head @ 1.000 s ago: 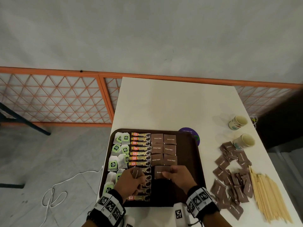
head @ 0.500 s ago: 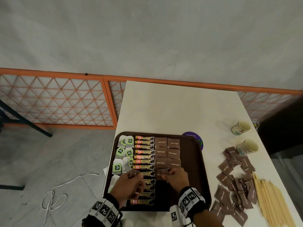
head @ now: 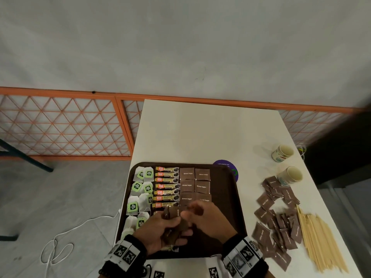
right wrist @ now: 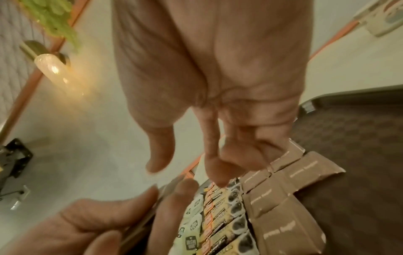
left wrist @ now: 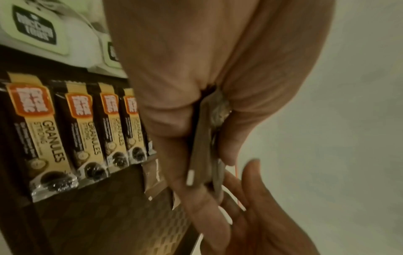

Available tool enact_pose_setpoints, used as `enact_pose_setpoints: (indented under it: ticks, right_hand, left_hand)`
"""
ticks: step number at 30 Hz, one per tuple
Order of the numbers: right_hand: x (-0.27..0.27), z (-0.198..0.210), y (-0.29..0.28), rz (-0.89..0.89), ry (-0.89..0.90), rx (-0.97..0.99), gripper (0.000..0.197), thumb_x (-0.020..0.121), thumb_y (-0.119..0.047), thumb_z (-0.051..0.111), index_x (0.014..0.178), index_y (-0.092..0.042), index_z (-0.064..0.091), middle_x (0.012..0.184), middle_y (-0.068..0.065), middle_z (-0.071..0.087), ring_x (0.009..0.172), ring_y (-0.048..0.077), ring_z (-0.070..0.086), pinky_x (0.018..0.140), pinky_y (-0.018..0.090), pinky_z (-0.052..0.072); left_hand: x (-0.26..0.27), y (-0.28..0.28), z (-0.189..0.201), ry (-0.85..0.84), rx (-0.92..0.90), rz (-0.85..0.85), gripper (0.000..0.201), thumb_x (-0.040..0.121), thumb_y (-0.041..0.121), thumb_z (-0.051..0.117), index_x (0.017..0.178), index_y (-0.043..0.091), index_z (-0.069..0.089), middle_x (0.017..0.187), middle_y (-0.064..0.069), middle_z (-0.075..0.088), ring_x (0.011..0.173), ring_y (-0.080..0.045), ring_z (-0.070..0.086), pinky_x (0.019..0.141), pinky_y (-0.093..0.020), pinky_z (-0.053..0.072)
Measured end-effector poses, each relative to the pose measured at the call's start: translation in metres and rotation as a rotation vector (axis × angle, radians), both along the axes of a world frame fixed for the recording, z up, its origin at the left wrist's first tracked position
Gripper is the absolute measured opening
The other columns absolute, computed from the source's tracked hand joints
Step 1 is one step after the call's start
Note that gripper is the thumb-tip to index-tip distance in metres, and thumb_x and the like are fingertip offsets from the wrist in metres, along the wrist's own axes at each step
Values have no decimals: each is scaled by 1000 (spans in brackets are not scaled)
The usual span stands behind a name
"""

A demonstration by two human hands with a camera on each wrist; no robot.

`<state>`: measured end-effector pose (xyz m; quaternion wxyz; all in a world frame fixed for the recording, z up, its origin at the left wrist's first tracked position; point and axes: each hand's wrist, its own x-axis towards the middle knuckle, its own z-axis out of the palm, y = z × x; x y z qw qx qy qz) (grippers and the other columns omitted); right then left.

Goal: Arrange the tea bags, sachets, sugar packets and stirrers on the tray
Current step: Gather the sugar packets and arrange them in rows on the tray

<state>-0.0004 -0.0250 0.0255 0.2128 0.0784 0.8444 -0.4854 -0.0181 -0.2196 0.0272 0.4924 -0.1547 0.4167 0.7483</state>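
L hand [head: 160, 231] gripping sugar packets [head: 174, 221] over tray [head: 239, 213], R hand [head: 206, 219] fingers loose, empty

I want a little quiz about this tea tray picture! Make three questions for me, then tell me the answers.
1. True or false: the wooden stirrers are already on the brown tray.
2. What is the left hand holding?
A. tea bags
B. brown sugar packets
C. a cup
3. Fill in: on the tray, the coffee granule sachets lie between the green-tagged tea bags and the laid-out ______.

Key
1. False: they lie on the white table, right of the tray.
2. B: it grips a small stack of brown sugar packets.
3. Brown sugar packets.
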Motion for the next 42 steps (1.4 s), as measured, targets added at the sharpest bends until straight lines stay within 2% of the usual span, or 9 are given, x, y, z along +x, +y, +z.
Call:
enact_pose_setpoints:
  ticks: [3,8,11,14,21,29,32,37,42]
  right_hand:
    - [7,-4,9,1,29,-22,13,86,-36,71,86,-22,72,75,-7,70,68,-1,62,69,23,51]
    - [28,-9,36,62,-64,-86,9,94,-17,61,88,-12,65,77,0,67,64,6,61,61,22,50]
    - [32,-11,42,159,-100,-110,10,94,-15,59,85,-15,61,73,0,64,63,11,60,59,24,50]
    - [34,-17,42,14,-173,-205,10,95,-18,61,96,-8,62,74,1,67,64,14,62,51,20,47]
    - [14,-48,60,-353,-222,-138,7,90,-12,68,92,-5,70,70,4,68,54,9,59,51,19,45]
    - [8,-73,57,-521,-276,21,20,84,-17,76,87,0,66,67,8,70,48,16,63,48,23,51]
    - [6,-73,53,-500,-267,128,24,84,-23,76,85,-2,65,69,8,70,46,15,59,48,25,54]
    - [6,-66,55,-414,-229,321,32,77,-42,78,75,-17,57,80,-1,65,74,11,60,61,24,46]
    - [9,-24,37,-274,9,89,30,84,-46,69,80,-17,60,75,-3,64,65,6,56,62,22,48]
  left_hand:
    - [9,14,0,169,-118,-145,32,96,11,59,124,26,65,101,-19,71,87,-32,68,60,-35,57]
    - [19,27,-5,370,-285,-403,24,87,33,73,107,21,66,89,-10,73,61,-19,63,44,-23,49]
    - [21,32,-12,411,-347,-349,22,89,26,71,107,15,66,83,-12,72,53,-16,59,40,-22,44]
    - [25,41,-18,304,-369,-169,13,91,13,67,96,6,57,72,-12,67,50,-17,56,38,-21,39]
    - [25,36,-23,40,-389,35,9,93,13,64,98,8,58,80,-14,68,60,-20,61,46,-24,44]
    - [11,2,-14,-83,-219,258,22,94,-1,47,115,-2,55,94,-28,67,72,-34,66,55,-37,59]
    - [8,-2,-9,-150,-134,279,34,89,-2,36,116,-3,56,99,-28,66,82,-37,64,64,-43,60]
    - [4,-2,-9,-142,-122,252,41,90,-10,33,123,-2,54,116,-31,65,103,-43,66,84,-57,56]
    - [5,1,-7,-49,-112,152,37,90,-13,53,123,3,59,117,-26,67,107,-40,67,78,-55,59]
